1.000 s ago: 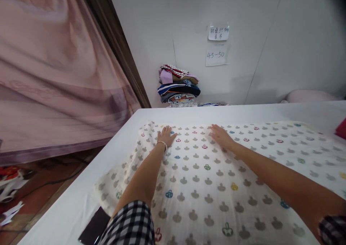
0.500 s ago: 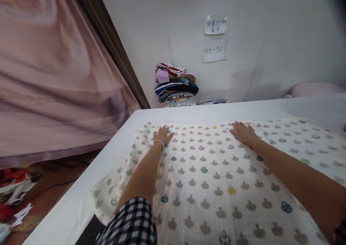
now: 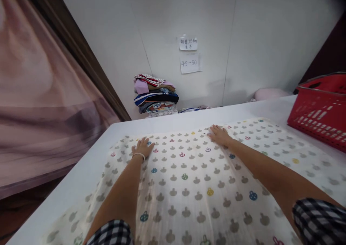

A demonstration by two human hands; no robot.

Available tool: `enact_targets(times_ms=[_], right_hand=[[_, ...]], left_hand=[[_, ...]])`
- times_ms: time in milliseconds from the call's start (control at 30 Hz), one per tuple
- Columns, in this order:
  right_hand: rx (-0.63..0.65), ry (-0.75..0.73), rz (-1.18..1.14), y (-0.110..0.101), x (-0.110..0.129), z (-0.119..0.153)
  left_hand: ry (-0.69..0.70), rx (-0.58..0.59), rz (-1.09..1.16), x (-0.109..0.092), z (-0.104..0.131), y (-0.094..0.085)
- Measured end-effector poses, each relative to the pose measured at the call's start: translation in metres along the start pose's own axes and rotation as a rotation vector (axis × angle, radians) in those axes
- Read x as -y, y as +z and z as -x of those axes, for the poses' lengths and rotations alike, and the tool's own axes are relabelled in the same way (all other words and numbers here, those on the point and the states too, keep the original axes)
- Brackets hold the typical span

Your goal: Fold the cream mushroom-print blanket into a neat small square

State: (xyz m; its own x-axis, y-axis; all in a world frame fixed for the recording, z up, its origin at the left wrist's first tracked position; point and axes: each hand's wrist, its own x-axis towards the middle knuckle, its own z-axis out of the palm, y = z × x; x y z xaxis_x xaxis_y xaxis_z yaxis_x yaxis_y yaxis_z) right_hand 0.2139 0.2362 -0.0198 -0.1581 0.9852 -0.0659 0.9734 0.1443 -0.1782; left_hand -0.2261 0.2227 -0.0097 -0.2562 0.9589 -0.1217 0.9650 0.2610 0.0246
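A white cloth (image 3: 186, 183) printed with grey and coloured mushroom shapes lies spread over the table. Flat on its far left part rests my left hand (image 3: 142, 148), fingers spread, a light bracelet at the wrist. My right hand (image 3: 218, 135) lies with fingers stretched out on the cloth near its far edge, farther right. Neither hand grips the fabric. The cloth's left side slopes toward the near left corner, and its near edge is out of view.
A white table (image 3: 81, 173) carries the cloth. At the right stands a red plastic basket (image 3: 321, 111). Beyond the far edge rises a stack of folded fabrics (image 3: 156, 93) by the wall. A pink curtain (image 3: 54, 111) hangs at the left, and paper signs (image 3: 190, 63) are on the wall.
The view has turned to the right, bringing the red basket into sight. Both hands stay at about the same places on the cloth, still spread flat.
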Motion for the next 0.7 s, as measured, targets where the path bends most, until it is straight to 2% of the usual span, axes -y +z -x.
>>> enact_targets(times_ms=[67,167,300,400,533,700], right_hand=[[-0.077,0.037,0.006,-0.003,-0.02,0.012],[-0.146,0.168,0.053,-0.008,-0.069,0.037],[-0.145,0.365,0.117,-0.019,-0.142,0.071],[-0.097,0.52,0.096,-0.025,-0.18,0.088],[-0.045,0.563,0.033,-0.028,-0.206,0.092],[-0.059,0.57,0.035,-0.03,-0.218,0.079]], left_hand=[[0.012,-0.012,-0.014,-0.003,0.011,-0.001],[0.096,-0.057,-0.038,-0.008,0.037,0.004],[0.204,-0.051,-0.048,-0.02,0.07,0.015],[0.181,-0.008,-0.046,-0.03,0.08,0.018],[0.152,0.02,-0.065,-0.041,0.073,0.017],[0.121,0.028,-0.065,-0.051,0.064,0.017]])
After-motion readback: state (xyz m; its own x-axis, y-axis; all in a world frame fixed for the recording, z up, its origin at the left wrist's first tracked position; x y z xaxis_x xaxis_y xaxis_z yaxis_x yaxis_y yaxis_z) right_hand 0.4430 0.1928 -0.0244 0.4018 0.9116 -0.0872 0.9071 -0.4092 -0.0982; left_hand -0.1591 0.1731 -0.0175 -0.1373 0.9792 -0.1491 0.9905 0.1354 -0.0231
